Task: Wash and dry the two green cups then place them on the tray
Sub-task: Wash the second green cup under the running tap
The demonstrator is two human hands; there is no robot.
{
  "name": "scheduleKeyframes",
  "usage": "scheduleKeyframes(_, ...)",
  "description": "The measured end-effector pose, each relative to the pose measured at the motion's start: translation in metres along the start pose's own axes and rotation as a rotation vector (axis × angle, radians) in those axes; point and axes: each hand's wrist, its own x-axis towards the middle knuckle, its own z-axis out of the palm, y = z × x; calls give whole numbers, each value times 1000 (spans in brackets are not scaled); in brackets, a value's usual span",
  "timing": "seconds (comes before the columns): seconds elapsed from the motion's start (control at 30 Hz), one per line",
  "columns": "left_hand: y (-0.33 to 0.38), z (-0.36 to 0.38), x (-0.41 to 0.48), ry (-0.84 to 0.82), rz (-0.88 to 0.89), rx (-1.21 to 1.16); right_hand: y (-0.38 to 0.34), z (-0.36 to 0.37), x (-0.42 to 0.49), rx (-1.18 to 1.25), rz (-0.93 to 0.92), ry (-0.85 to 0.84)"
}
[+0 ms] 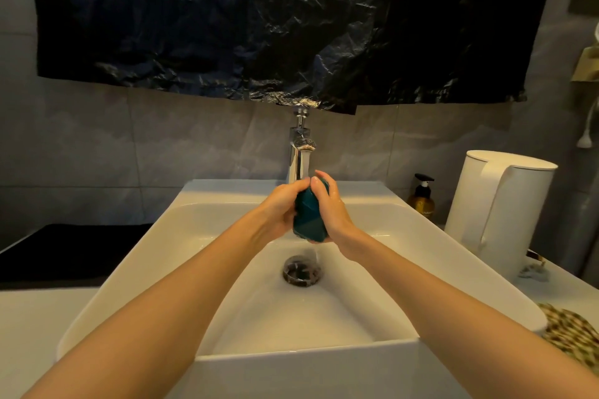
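Observation:
A dark green faceted cup (308, 216) is held between both hands over the white sink (201, 272), just under the chrome tap (299, 152). My left hand (282, 207) grips its left side and my right hand (330, 207) wraps its right side and top. Water runs down from under the cup toward the drain (303, 270). Only one green cup is in view. A black tray-like surface (64, 253) lies to the left of the sink.
A white kettle (499, 210) stands at the right of the sink, with an amber pump bottle (421, 197) behind it. A patterned cloth (570, 334) lies at the near right. Black plastic sheeting (259, 19) covers the wall above the tap.

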Motion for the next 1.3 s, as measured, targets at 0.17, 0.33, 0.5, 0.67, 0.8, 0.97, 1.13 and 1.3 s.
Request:
scheduleKeyframes(0.17,4,-1,2,88,-19,-86,8,3,5,-69,-202,-61)
scheduleKeyframes(0.33,5,0,-3,-30,-21,-84,5,-1,4,2,-161,-29)
scheduleKeyframes(0.5,-6,6,-4,-82,47,96,-5,-7,3,299,337,-14)
scheduleKeyframes(0.67,-7,8,-3,-54,77,143,-1,-8,9,319,373,-29)
scheduleKeyframes(0.8,-6,11,-2,58,76,70,-2,-2,4,92,193,-2)
scheduleKeyframes(0.97,-3,2,-4,200,-51,-73,-1,5,-4,-77,154,-125)
scheduleKeyframes(1.13,2,6,-11,51,-33,-130,-5,9,1,106,317,-66)
scheduleKeyframes(1.3,1,3,-12,1,-26,-135,-4,2,-1,38,202,-82)
